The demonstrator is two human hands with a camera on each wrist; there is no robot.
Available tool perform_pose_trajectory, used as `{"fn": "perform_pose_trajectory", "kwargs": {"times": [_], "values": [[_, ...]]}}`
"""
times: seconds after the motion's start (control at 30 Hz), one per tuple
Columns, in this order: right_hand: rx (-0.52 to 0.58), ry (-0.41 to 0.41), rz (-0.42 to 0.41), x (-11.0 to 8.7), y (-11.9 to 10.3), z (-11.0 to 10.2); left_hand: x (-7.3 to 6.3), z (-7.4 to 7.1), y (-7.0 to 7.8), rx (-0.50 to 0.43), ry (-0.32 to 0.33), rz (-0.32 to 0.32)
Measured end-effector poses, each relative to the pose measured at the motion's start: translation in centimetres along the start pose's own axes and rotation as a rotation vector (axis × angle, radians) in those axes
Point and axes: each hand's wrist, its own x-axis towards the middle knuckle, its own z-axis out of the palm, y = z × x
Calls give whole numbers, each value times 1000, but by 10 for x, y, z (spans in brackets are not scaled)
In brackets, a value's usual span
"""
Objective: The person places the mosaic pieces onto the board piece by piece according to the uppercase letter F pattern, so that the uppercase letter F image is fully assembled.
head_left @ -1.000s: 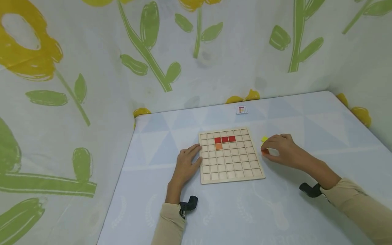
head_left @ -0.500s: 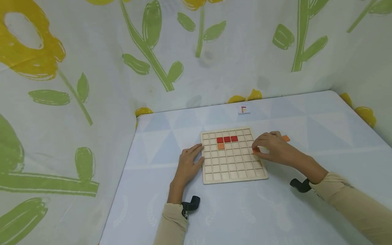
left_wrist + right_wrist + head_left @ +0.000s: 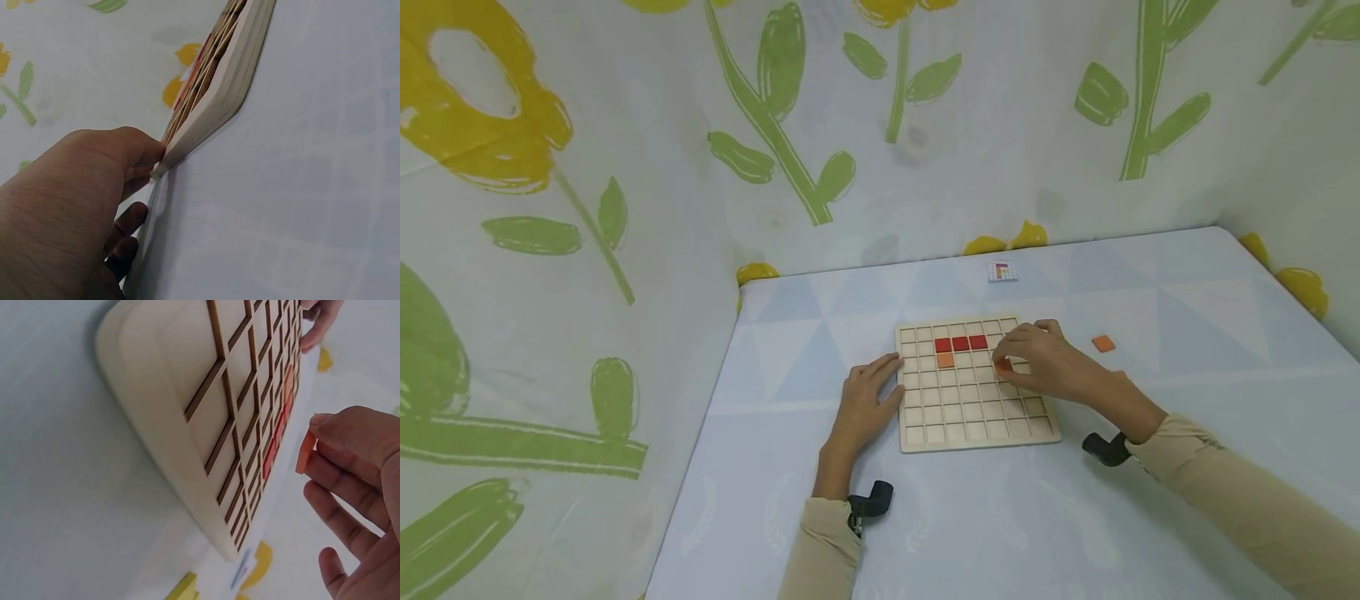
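Observation:
A wooden grid board [image 3: 966,412] lies on the table. Three red tiles [image 3: 960,343] fill a row near its far side, and an orange tile [image 3: 945,360] sits just below the leftmost one. My left hand [image 3: 861,406] rests against the board's left edge with thumb and fingertips touching it. Above the board's right half, my right hand [image 3: 1048,364] pinches another orange tile [image 3: 305,452] between thumb and index finger. In the right wrist view that tile is tilted and raised off the grid, with the other fingers spread.
A small patterned card [image 3: 1002,271] lies near the table's far edge. Right of the board is a loose orange tile [image 3: 1102,343], and a second orange piece peeks out behind my right wrist. Yellow tiles [image 3: 182,589] show in the right wrist view beside the board.
My right hand has carried the pinched orange tile leftward from the loose tiles to over the board. Loose orange tiles have come into view behind it. The left hand stays at the board's edge.

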Motion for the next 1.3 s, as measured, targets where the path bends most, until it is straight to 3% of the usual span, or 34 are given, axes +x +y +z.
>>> {"fn": "perform_pose_trajectory", "kwargs": {"times": [0.2, 1.03, 1.3], "values": [[-7, 22, -33, 12, -4, 8, 0, 0, -2, 3, -7, 11], [15, -40, -31, 47, -28, 36, 1, -1, -1, -16, -1, 5], [-46, -70, -25, 53, -33, 43, 1, -2, -1, -29, 6, 18]]}}
